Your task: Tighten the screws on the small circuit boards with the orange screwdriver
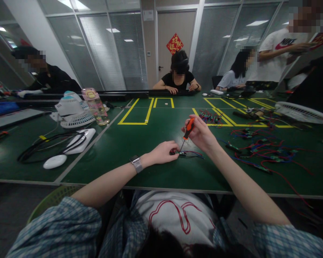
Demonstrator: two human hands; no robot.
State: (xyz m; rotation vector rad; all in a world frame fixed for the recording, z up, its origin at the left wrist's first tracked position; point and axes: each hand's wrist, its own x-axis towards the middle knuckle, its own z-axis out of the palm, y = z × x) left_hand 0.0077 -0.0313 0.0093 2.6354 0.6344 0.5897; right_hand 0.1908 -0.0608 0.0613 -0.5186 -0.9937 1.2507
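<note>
My right hand [201, 134] is closed round an orange-handled screwdriver [188, 129], held nearly upright with its tip down on a small circuit board [181, 153]. My left hand [164, 152] pinches that small board flat against the green table [156, 168]; red and blue wires [195, 154] trail from it to the right. A watch [136, 163] is on my left wrist.
A pile of red, blue and black wired boards [261, 150] lies to the right. At left are a small white fan [71, 111], a clear bottle [95, 105], black cables [51, 143] and a white mouse [54, 161]. Several people sit or stand at the far edge.
</note>
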